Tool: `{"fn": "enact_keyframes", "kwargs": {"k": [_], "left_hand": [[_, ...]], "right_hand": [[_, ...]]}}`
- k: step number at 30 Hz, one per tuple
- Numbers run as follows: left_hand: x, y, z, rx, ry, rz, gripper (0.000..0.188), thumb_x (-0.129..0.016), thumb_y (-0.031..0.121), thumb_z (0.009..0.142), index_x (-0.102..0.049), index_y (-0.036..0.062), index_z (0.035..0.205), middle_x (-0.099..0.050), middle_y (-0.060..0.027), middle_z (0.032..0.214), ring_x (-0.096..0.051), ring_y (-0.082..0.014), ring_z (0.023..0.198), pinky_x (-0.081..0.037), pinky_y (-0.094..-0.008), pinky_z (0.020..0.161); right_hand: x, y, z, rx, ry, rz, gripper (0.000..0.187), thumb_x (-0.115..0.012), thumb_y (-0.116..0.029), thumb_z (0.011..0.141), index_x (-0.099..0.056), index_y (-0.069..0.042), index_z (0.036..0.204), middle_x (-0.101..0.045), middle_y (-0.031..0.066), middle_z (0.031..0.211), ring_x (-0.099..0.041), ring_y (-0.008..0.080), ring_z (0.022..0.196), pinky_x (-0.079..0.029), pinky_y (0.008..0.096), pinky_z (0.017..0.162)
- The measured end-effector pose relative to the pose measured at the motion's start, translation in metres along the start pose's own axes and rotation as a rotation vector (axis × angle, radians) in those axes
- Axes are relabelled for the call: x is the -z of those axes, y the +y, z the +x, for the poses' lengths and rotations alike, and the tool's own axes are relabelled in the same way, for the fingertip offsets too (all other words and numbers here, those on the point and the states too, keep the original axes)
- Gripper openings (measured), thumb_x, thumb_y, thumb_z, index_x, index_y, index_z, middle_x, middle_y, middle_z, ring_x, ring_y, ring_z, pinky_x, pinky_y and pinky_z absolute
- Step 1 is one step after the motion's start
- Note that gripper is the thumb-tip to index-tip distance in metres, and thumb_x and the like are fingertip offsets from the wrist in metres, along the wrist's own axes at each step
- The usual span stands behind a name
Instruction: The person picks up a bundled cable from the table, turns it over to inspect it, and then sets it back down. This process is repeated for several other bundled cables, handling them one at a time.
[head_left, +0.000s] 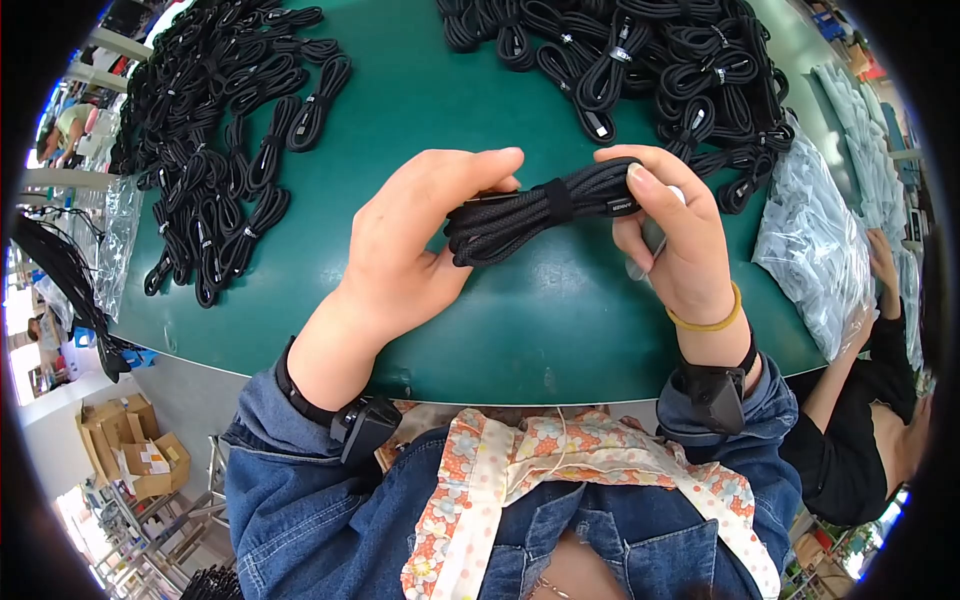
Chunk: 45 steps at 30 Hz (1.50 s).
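Note:
A coiled black braided cable (515, 220) is held level above the green table, bound round its middle by a black strap and with a small label near its right end. My left hand (405, 235) is curled round the cable's left end, some fingers hidden behind it. The right end is pinched between the thumb and fingers of my right hand (685, 225). In that same hand, against the palm, sits a smooth pale grey object (653, 238); its kind cannot be made out.
Many coiled black cables (215, 150) lie on the green table (420, 110) at the far left, and another heap (660, 70) at the far right. Clear plastic bags (815, 235) lie at the right edge, beside a co-worker's arm (850, 350). Cardboard boxes (130, 440) stand lower left.

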<state>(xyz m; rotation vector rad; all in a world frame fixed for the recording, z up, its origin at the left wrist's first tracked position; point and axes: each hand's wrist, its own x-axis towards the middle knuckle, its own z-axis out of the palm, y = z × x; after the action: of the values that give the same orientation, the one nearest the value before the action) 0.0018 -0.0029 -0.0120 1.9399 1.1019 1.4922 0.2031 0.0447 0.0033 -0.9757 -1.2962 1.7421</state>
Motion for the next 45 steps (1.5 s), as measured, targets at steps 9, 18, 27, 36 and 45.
{"fn": "enact_keyframes", "kwargs": {"k": [9,18,27,36,45], "left_hand": [[0.077,-0.035,0.019,0.15,0.067,0.977,0.039,-0.063,0.019,0.07,-0.051,0.0021,0.103,-0.053,-0.0118,0.096,-0.053,-0.0292,0.085,-0.043,-0.0339,0.072],[0.082,-0.075,0.003,0.364,-0.008,1.422,0.053,-0.064,0.031,0.069,-0.046,0.0018,0.11,-0.05,-0.0132,0.102,-0.052,-0.0284,0.087,-0.043,-0.0347,0.073],[0.042,-0.031,0.02,0.587,-0.101,0.279,0.03,-0.054,0.013,0.071,-0.054,-0.0015,0.098,-0.055,-0.0103,0.087,-0.053,-0.0222,0.085,-0.041,-0.0296,0.072],[0.001,0.012,0.005,0.452,-0.074,-0.449,0.037,-0.054,0.003,0.07,-0.047,-0.0041,0.106,-0.051,-0.0114,0.102,-0.052,-0.0141,0.082,-0.042,-0.0233,0.073],[-0.004,0.009,0.003,0.505,0.096,-0.655,0.047,-0.062,-0.005,0.07,-0.042,-0.0028,0.112,-0.056,-0.0115,0.097,-0.054,-0.0131,0.089,-0.045,-0.023,0.078]], "right_hand": [[0.005,-0.005,-0.006,-0.158,-0.338,-0.347,0.02,-0.049,-0.017,0.082,-0.054,0.001,0.089,-0.055,0.0038,0.064,-0.048,0.0054,0.048,-0.032,0.0162,0.039],[0.01,-0.017,-0.002,0.063,0.016,0.16,0.021,-0.049,-0.017,0.082,-0.052,0.0,0.093,-0.056,0.0075,0.069,-0.036,0.0034,0.04,-0.027,0.0192,0.036],[0.016,-0.003,0.004,0.1,0.08,-0.026,0.029,-0.044,-0.017,0.084,-0.047,-0.001,0.108,-0.056,0.0077,0.086,-0.032,0.0017,0.041,-0.023,0.0157,0.038],[0.014,-0.003,-0.003,0.186,-0.066,-0.264,0.031,-0.052,-0.009,0.078,-0.05,0.003,0.106,-0.057,0.0084,0.087,-0.039,0.0016,0.048,-0.03,0.0144,0.044],[0.006,0.004,-0.005,0.568,0.059,-0.427,0.029,-0.065,-0.001,0.068,-0.058,0.0,0.096,-0.056,0.0019,0.077,-0.039,0.0002,0.049,-0.029,0.0133,0.047]]}}
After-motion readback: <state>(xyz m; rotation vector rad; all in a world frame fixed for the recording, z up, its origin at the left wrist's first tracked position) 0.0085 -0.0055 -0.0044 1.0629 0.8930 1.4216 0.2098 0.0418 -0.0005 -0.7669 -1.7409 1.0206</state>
